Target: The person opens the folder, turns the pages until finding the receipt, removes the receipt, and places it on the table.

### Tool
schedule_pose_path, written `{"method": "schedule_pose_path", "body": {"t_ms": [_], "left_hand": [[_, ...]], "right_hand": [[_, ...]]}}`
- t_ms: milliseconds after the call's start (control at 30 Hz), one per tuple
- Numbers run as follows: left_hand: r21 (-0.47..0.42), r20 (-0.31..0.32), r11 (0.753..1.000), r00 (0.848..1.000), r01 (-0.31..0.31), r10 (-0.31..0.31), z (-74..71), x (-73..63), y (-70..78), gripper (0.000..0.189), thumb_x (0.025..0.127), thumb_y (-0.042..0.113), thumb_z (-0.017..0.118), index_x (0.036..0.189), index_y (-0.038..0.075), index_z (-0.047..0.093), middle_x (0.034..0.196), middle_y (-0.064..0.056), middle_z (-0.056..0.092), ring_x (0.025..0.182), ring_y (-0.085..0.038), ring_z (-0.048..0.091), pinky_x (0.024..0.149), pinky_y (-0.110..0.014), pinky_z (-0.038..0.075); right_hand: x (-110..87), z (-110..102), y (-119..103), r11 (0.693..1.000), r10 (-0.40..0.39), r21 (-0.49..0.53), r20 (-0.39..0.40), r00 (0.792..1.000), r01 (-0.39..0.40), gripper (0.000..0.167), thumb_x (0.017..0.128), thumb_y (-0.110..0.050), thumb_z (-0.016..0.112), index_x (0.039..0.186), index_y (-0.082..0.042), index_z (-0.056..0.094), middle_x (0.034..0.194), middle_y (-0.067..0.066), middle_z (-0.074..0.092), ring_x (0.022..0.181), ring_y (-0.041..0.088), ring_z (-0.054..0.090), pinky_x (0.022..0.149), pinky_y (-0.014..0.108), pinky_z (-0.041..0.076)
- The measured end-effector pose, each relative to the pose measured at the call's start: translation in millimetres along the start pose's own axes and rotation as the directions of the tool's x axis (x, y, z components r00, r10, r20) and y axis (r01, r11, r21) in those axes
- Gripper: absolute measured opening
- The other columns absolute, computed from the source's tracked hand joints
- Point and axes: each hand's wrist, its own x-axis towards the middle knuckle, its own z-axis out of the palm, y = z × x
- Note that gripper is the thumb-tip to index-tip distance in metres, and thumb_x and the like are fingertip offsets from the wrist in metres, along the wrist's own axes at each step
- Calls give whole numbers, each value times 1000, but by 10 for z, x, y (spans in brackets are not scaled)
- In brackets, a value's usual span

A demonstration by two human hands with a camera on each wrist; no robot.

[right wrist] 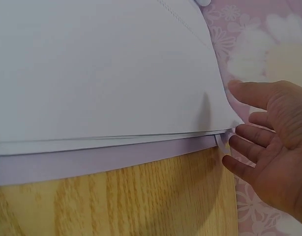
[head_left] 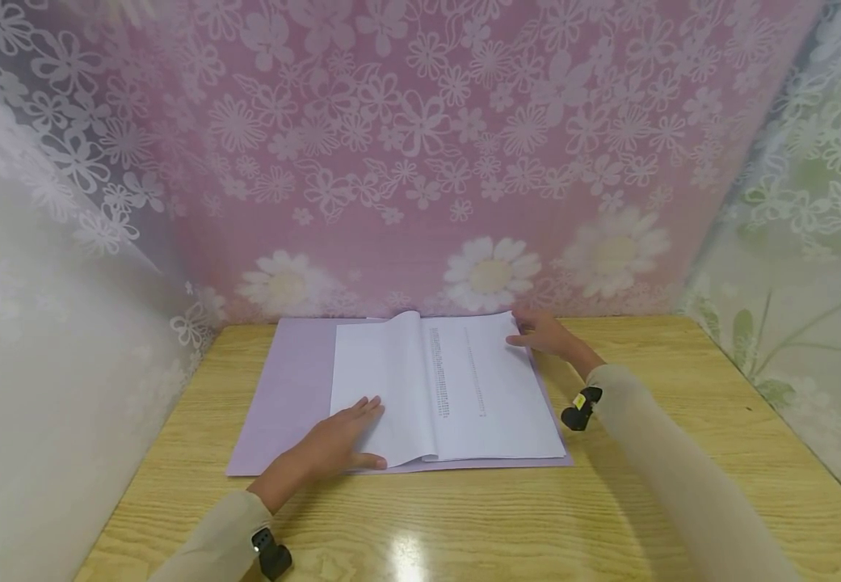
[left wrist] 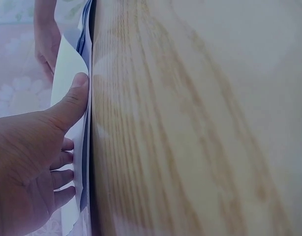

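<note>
A lilac folder (head_left: 296, 372) lies spread on the table, with a stack of white sheets inside. One sheet (head_left: 380, 356) is folded over to the left, its bend bulging up near the middle. On the right the top page (head_left: 515, 404) shows two narrow columns of small print. My left hand (head_left: 340, 440) rests on the turned sheet's lower left part, fingers extended and thumb near the bottom edge. At the far right corner of the stack is my right hand (head_left: 545, 333). Its fingertips (right wrist: 242, 130) touch the slightly lifted paper corner, the thumb standing apart above it.
The wooden table (head_left: 478, 525) extends around the folder on the near side and both sides. A pink flowered cloth (head_left: 420, 162) hangs right behind the folder's far edge. Pale flowered cloths border the left and right sides. Each wrist wears a small black camera (head_left: 582, 408).
</note>
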Motion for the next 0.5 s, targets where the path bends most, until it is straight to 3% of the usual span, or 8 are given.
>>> {"method": "schedule_pose_path", "body": {"t_ms": [333,500], "left_hand": [[-1,2,1000,1000,13,-13,2,-2,3,93,87,51,75,156,1,38,166,-16,31,154,-38,30,119,-57,35],[6,3,1000,1000,8,-8,-2,6,6,93,88,51,74,156,1,37,166,-15,31,154,-37,29,120,-57,35]], "right_hand": [[-26,-13,-52,990,-45,133,-80,996,56,65,99,-10,67,152,10,36,149,37,45,138,53,46,112,60,43],[-89,-58,-98,982,-46,181,-93,995,62,61,101,-7,61,154,9,34,144,40,48,134,53,49,105,58,50]]}}
